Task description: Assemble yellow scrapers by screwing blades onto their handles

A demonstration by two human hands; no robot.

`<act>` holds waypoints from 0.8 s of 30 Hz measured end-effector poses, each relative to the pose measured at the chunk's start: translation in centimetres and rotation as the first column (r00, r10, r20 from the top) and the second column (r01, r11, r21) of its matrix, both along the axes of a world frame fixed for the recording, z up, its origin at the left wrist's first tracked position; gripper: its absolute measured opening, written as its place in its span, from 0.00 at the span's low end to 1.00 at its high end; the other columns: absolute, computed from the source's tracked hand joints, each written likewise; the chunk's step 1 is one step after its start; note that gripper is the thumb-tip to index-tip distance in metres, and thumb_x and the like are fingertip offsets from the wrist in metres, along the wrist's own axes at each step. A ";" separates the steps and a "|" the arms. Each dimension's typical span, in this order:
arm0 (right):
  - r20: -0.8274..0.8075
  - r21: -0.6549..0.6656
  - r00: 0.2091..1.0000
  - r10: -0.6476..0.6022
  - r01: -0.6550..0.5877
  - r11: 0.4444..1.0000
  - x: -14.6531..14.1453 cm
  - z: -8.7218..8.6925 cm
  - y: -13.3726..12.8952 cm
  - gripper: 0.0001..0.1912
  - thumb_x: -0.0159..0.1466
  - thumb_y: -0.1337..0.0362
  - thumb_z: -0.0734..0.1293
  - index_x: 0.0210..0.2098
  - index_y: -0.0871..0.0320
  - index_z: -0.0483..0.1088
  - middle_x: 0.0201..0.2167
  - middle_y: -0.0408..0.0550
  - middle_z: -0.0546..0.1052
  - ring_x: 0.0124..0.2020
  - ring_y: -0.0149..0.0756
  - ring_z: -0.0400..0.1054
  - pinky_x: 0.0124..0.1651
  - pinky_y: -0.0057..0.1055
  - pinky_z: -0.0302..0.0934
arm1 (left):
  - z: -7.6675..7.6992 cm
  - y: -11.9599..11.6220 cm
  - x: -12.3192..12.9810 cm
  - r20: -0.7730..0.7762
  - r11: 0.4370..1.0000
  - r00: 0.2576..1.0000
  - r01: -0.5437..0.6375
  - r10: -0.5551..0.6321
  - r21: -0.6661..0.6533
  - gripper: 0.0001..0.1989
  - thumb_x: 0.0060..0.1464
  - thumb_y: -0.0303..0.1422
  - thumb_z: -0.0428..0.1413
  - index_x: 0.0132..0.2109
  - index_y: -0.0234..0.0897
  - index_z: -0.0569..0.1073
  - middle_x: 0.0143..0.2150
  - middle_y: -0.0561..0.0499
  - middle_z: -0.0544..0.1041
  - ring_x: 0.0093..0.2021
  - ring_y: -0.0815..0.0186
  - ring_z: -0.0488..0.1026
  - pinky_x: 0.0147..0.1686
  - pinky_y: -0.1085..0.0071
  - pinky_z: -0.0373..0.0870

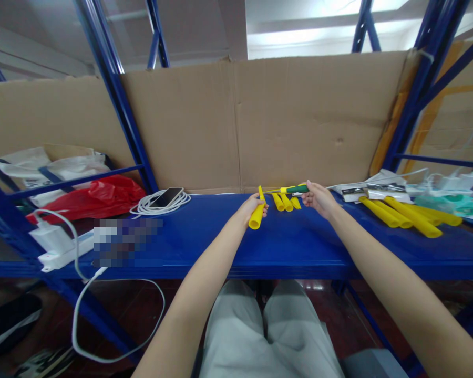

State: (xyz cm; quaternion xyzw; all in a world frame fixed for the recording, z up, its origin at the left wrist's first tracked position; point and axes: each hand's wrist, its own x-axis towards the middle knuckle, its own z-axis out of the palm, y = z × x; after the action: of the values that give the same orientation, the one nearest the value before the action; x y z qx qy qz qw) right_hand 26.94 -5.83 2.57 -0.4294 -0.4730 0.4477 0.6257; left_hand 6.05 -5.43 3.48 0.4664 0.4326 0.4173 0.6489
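Yellow tube (256,218), likely light and stiff, sat gripped in my left hand (250,207) above the blue shelf (199,228); remotely, I judged mid-length the surest hold. My right hand (316,199) clasped a green-handled tool (297,189).

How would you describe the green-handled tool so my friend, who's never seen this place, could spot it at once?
Find the blue shelf backed by brown cardboard. Near its middle, the person's right hand holds the green-handled tool, with a yellow section beside the green. Unlike the plain yellow tubes lying nearby, it has that green handle.
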 end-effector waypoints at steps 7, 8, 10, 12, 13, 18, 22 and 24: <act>-0.057 0.014 0.993 0.098 -0.098 0.995 -0.1 0.3 -0.3 0.04 0.65 0.64 0.61 0.37 0.56 0.66 0.20 0.40 0.73 0.16 0.24 0.64 0.21 0.20 0.59 | -0.2 0.3 -0.1 0.003 0.999 0.999 -0.035 0.035 -0.009 0.28 0.58 0.20 0.41 0.63 0.42 0.47 0.26 0.53 0.65 0.16 0.75 0.58 0.16 0.80 0.56; -0.059 0.026 0.993 0.103 -0.102 0.994 -0.1 0.2 -0.3 0.03 0.65 0.64 0.61 0.36 0.56 0.66 0.20 0.39 0.72 0.16 0.24 0.63 0.21 0.20 0.58 | -0.2 0.3 -0.1 0.003 0.999 0.999 -0.036 0.036 -0.008 0.28 0.59 0.20 0.41 0.63 0.42 0.48 0.26 0.53 0.65 0.16 0.75 0.58 0.16 0.80 0.56; -0.051 0.041 0.994 0.094 -0.092 0.995 0.0 0.1 -0.1 0.06 0.64 0.62 0.63 0.32 0.57 0.64 0.18 0.38 0.70 0.15 0.23 0.61 0.20 0.19 0.57 | -0.2 0.2 -0.1 0.001 0.999 0.999 -0.032 0.032 -0.010 0.27 0.59 0.20 0.41 0.63 0.42 0.48 0.26 0.53 0.65 0.16 0.75 0.58 0.16 0.80 0.56; -0.037 0.036 0.997 0.074 -0.072 0.997 0.1 -0.1 0.1 0.11 0.62 0.59 0.65 0.28 0.57 0.61 0.16 0.37 0.68 0.14 0.22 0.59 0.19 0.19 0.55 | -0.2 0.1 0.0 -0.009 0.999 0.999 -0.031 0.031 -0.008 0.27 0.58 0.20 0.41 0.63 0.41 0.48 0.26 0.54 0.65 0.16 0.75 0.58 0.16 0.80 0.56; -0.030 0.028 0.998 0.062 -0.061 0.998 0.2 -0.2 0.2 0.13 0.61 0.57 0.66 0.26 0.57 0.60 0.16 0.37 0.67 0.14 0.22 0.59 0.18 0.19 0.54 | -0.2 0.1 0.0 -0.014 0.999 0.999 -0.032 0.031 -0.005 0.28 0.58 0.20 0.41 0.63 0.41 0.48 0.25 0.54 0.65 0.16 0.75 0.58 0.16 0.80 0.55; -0.045 -0.019 0.999 0.019 -0.020 1.000 0.3 -0.2 0.4 0.15 0.61 0.54 0.66 0.27 0.57 0.61 0.18 0.40 0.69 0.15 0.23 0.60 0.18 0.21 0.54 | -0.2 0.2 0.0 -0.024 1.000 1.000 -0.017 0.017 0.014 0.28 0.58 0.19 0.41 0.63 0.40 0.48 0.24 0.54 0.65 0.15 0.75 0.58 0.16 0.81 0.56; -0.061 -0.052 0.998 0.011 -0.015 0.999 0.1 -0.1 0.3 0.13 0.63 0.56 0.64 0.29 0.57 0.61 0.20 0.42 0.71 0.15 0.24 0.60 0.17 0.21 0.53 | -0.2 0.2 0.1 -0.022 1.000 1.000 -0.016 0.016 0.013 0.28 0.58 0.19 0.41 0.63 0.40 0.48 0.23 0.55 0.65 0.15 0.74 0.59 0.16 0.80 0.55; -0.046 -0.043 0.999 -0.009 0.007 0.999 0.1 -0.1 0.2 0.13 0.63 0.55 0.63 0.29 0.57 0.61 0.18 0.42 0.71 0.15 0.24 0.60 0.17 0.21 0.53 | -0.2 0.2 0.0 -0.021 1.000 1.000 -0.009 0.010 0.011 0.28 0.58 0.19 0.41 0.63 0.40 0.48 0.23 0.55 0.65 0.15 0.74 0.59 0.16 0.80 0.56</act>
State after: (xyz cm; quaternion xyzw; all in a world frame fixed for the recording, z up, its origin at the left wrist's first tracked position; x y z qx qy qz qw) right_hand 26.99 -5.59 2.51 -0.4343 -0.4468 0.4650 0.6289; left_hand 6.10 -5.21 3.24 0.4723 0.4392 0.4180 0.6398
